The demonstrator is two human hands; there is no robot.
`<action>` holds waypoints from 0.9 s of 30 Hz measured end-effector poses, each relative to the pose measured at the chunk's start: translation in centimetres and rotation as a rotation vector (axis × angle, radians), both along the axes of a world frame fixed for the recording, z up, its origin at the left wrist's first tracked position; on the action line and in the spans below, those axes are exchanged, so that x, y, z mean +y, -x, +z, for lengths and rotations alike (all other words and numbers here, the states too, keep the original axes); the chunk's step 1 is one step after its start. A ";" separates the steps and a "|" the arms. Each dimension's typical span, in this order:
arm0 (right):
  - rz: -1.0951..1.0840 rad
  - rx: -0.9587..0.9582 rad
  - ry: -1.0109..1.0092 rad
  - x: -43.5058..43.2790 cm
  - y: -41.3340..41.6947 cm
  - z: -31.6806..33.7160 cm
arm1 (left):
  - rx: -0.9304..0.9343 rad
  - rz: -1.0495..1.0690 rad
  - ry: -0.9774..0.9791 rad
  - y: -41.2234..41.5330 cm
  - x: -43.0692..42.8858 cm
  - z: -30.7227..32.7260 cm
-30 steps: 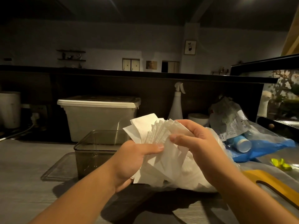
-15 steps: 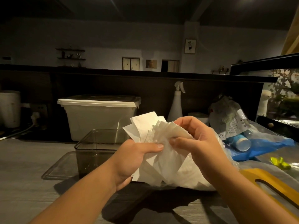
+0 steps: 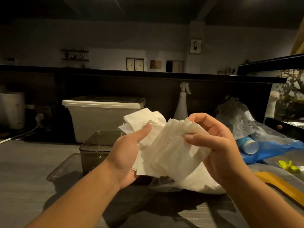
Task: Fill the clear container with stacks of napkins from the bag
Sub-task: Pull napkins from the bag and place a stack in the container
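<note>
A: Hands?

B: Both are on one sheaf of napkins (image 3: 166, 145), held in the air over the worktop (image 3: 32, 170). The left hand (image 3: 126, 153) grips the left and lower edge, thumb laid across the front and fingers curled behind. The right hand (image 3: 218, 145) pinches the upper right part, thumb on the front face and fingers wrapped behind. Neither hand is open.

A: State of the sheaf?

B: Fanned and uneven. The corners step out along the top and some sheets at the far left stick up loose. It is not a square stack.

A: How will it handle?

B: My judgement is that it is very light, soft and limp, with no stiffness of its own. The sheets slide over each other easily, so a one-sided pinch would let it splay or shed a few. Better to hold it across the thickness, at two opposite edges, and tap it square before lowering. It won't break, but it will crease.

A: Where is everything else?

B: The clear container (image 3: 92, 153) sits on the worktop left of the hands and a little farther off, partly hidden behind the left hand. No napkins show through the wall I can see. The bag (image 3: 197, 183) lies directly beneath the hands, toward the right, with white napkins inside. A white lidded bin (image 3: 102, 116) stands behind the container.
</note>
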State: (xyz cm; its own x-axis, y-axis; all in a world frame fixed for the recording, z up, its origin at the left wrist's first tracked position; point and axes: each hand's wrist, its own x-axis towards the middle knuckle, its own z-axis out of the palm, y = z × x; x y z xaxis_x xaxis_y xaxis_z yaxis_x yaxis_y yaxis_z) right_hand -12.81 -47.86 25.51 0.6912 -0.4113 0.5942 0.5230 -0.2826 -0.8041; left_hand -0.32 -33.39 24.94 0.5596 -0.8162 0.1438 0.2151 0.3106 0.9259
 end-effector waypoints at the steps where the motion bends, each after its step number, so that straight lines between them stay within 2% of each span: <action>1: 0.098 0.005 0.003 0.1 0.2 0.2 | -0.008 0.033 0.003 -0.1 0.1 0.0; 4: 0.188 0.057 0.072 0.7 0.3 0.2 | -0.038 0.050 -0.022 -0.2 0.0 -0.1; 8: -0.089 0.076 0.182 1.4 -0.6 -0.7 | -0.046 -0.022 -0.013 0.1 -0.3 -0.5; 11: -0.210 0.069 0.225 1.6 -0.8 -1.1 | -0.105 -0.091 0.009 0.3 -0.2 -0.6; 16: -0.247 0.002 0.210 1.6 -1.0 -1.3 | -0.310 -0.094 -0.038 0.1 0.0 -0.9; 21: -0.375 0.106 0.200 1.3 -1.5 -2.0 | -0.349 0.013 -0.029 0.0 -0.4 -1.4; 24: -0.279 0.166 0.094 1.0 -1.6 -2.0 | -0.372 0.045 -0.012 -0.1 -0.3 -1.2; 27: -0.298 0.156 0.131 1.0 -1.7 -2.1 | -0.376 0.032 0.006 0.3 -0.3 -0.9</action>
